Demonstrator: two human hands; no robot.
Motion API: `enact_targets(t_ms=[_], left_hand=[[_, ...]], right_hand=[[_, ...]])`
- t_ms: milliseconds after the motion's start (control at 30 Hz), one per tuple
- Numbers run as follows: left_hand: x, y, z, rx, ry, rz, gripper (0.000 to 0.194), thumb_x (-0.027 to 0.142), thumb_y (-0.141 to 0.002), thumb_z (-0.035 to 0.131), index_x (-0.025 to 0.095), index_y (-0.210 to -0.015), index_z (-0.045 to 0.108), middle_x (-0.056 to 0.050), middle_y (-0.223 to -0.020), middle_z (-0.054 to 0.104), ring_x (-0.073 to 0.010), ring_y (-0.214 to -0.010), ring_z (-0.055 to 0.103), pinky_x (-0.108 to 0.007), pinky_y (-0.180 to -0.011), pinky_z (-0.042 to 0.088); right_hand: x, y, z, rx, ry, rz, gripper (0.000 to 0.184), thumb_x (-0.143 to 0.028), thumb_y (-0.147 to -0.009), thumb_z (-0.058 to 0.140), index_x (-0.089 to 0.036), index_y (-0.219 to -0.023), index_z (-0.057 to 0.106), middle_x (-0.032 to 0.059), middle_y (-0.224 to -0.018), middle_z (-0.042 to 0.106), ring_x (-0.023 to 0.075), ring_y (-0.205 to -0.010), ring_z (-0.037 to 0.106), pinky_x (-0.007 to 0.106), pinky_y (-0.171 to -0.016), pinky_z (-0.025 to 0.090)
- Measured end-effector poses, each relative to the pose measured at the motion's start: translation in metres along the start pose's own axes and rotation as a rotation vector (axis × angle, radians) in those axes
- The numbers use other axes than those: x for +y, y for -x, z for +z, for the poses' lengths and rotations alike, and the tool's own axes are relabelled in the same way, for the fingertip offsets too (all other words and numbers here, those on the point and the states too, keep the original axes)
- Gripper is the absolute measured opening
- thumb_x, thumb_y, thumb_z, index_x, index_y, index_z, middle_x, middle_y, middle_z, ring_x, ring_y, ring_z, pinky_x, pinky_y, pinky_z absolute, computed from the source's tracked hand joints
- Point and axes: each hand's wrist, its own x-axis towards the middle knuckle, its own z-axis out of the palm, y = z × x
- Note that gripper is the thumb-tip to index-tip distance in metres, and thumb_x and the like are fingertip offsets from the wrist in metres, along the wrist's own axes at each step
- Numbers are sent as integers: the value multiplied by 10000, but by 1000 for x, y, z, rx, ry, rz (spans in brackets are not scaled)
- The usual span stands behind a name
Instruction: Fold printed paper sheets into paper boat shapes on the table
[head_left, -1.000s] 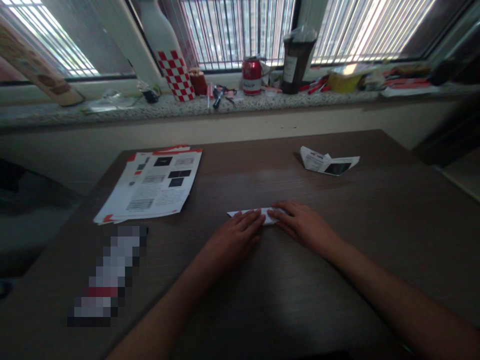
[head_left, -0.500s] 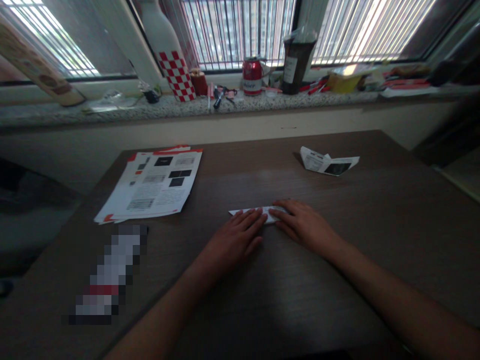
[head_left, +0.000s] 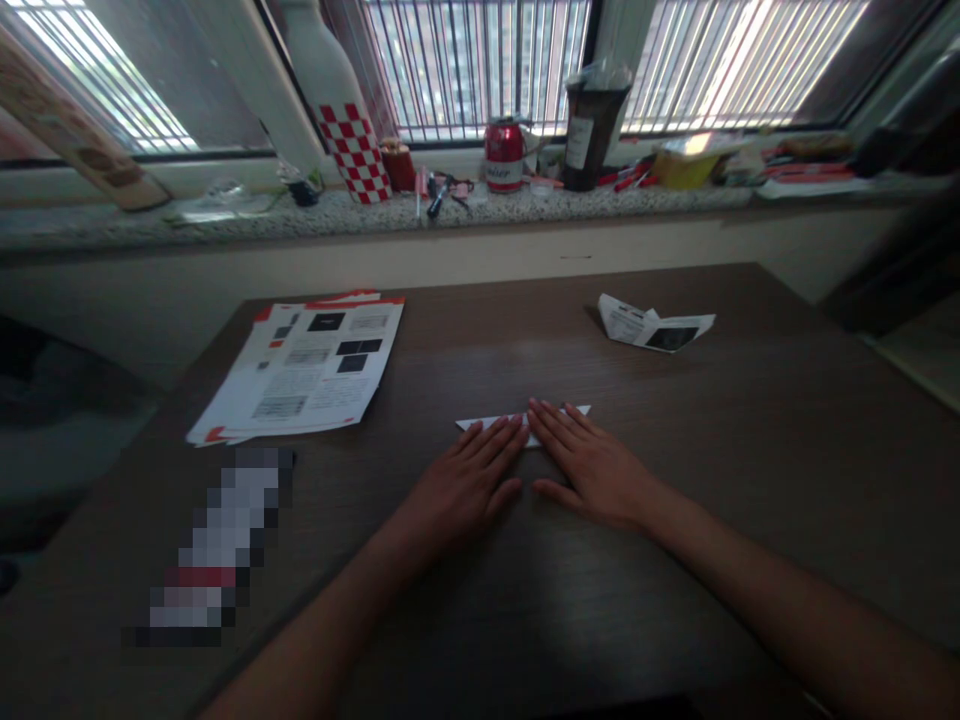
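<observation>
A small folded sheet of white paper (head_left: 534, 441) lies flat on the brown table, with pointed ends showing to the left and right. My left hand (head_left: 472, 480) rests on its left part, fingers stretched out and pressed down. On the right part lies my right hand (head_left: 589, 460), fingers flat and thumb held apart. Both hands cover much of the paper, and their fingertips almost meet at its middle. Farther back on the right sits a folded paper boat (head_left: 652, 328) with printed text and a dark patch.
A stack of printed sheets (head_left: 322, 370) with orange edges lies at the table's left. Nearer to me is a pixelated oblong object (head_left: 232, 530). Along the windowsill (head_left: 270, 222) stand a checkered bottle (head_left: 355, 150), a red can (head_left: 504, 155) and a dark cup (head_left: 592, 130).
My right hand has turned and flattened over the paper, its thumb now spread toward me. The paper's right tip has come into sight. My left hand stays nearly where it was.
</observation>
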Motion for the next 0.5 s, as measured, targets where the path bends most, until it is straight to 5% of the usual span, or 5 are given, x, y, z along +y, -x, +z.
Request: enact_targets(t_ms=[233, 500], left_hand=[[-1, 1, 2, 11, -8, 10, 694, 474, -1141, 303, 227, -1712, -3, -59, -1761, 124, -219, -1629, 123, -427, -1327, 136], [-4, 4, -2, 43, 26, 62, 569, 483, -1144, 330, 340, -1686, 228, -9, -1768, 101, -241, -1624, 162, -453, -1319, 175]], right_hand=[[-1, 0, 0, -17, 2, 6, 863, -626, -1062, 415, -145, -1701, 92, 130, -1742, 169, 274, -1618, 173, 483, -1322, 210], [3, -1, 1, -9, -53, 5, 828, -617, -1070, 412, -169, -1701, 116, 117, -1740, 163, 274, -1614, 182, 495, -1317, 228]])
